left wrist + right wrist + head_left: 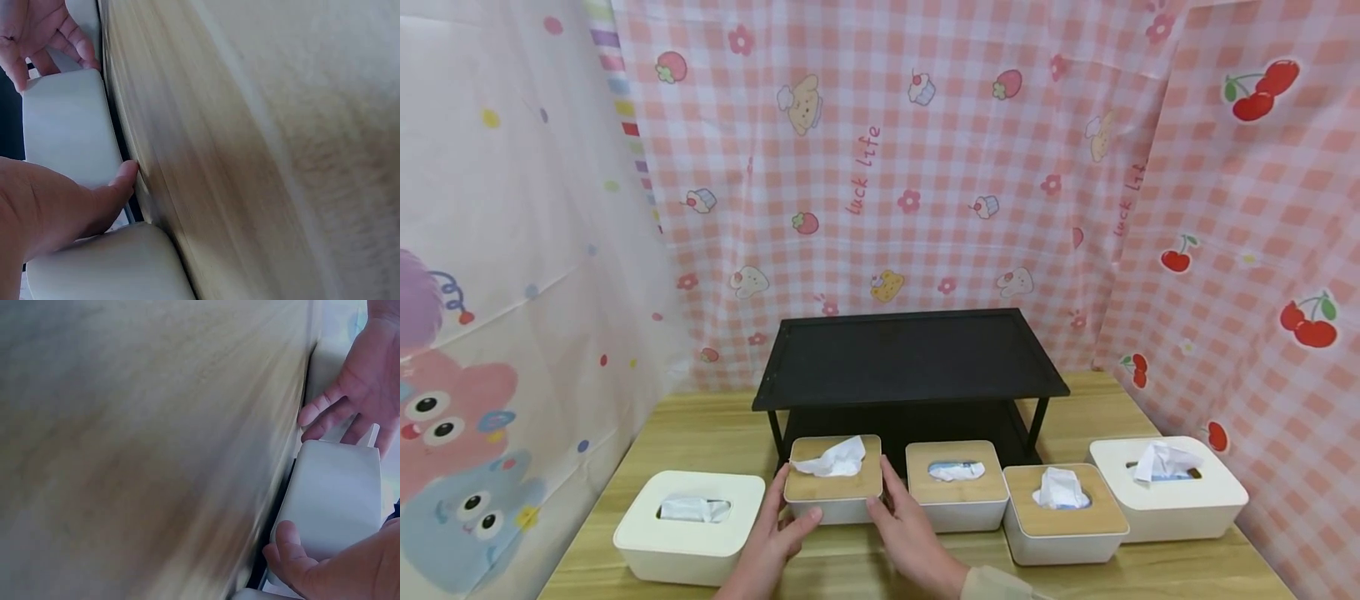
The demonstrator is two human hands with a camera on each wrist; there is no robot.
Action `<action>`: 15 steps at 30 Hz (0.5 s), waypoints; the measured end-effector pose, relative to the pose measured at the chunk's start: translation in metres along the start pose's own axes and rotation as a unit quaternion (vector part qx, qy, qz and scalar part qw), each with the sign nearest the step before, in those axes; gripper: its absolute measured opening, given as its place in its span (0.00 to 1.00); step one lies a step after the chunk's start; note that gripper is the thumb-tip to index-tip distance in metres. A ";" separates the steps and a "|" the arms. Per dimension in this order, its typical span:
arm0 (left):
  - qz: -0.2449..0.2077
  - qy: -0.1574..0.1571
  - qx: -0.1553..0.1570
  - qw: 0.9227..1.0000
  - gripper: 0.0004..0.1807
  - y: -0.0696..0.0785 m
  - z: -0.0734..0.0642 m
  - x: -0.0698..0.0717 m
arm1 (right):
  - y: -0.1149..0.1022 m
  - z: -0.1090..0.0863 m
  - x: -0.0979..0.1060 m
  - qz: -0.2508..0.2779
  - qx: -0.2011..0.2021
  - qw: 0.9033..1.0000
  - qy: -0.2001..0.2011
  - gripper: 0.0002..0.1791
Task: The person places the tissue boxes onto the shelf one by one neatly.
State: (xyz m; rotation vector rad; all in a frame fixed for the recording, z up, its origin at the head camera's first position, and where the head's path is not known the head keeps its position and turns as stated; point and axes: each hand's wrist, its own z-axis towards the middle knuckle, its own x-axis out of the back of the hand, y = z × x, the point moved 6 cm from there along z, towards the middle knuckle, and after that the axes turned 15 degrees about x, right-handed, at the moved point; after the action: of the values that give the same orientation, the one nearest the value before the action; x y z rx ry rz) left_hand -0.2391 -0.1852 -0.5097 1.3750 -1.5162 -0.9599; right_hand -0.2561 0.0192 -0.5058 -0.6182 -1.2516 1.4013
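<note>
A tissue box (833,510) with a white base and wooden lid stands between my hands, a white tissue (842,458) poking from its slot. My left hand (772,533) grips its left end, fingers along the side and thumb at the front. At the opposite end my right hand (912,533) holds it, thumb against the front right corner and fingers beside the lid. The left wrist view shows the box's pale front face (69,125) between both hands. In the right wrist view the right thumb (289,536) lies over that same face (337,487).
Behind the boxes stands a black two-tier rack (902,358). To the right are two wooden-lidded tissue boxes (958,514) and a white-lidded one (1180,508). Another white-lidded box (688,550) sits left, close to my left hand. Patterned curtains (895,167) enclose the wooden table (658,442).
</note>
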 end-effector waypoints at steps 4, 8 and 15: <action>0.009 0.003 0.006 1.000 0.55 0.000 0.003 0.000 | 0.001 0.003 -0.003 0.009 -0.008 1.000 0.006 0.38; 0.009 0.011 0.012 1.000 0.55 -0.001 0.006 0.001 | 0.001 0.004 -0.005 0.002 -0.012 1.000 0.010 0.38; 0.044 0.051 -0.003 0.998 0.58 -0.001 0.008 0.001 | 0.004 0.002 -0.006 -0.022 -0.006 1.000 0.011 0.38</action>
State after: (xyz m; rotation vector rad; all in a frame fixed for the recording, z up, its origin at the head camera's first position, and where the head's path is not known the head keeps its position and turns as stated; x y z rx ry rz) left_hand -0.2461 -0.1867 -0.5132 1.3211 -1.4832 -0.8266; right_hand -0.2575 0.0134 -0.5102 -0.6089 -1.2492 1.3488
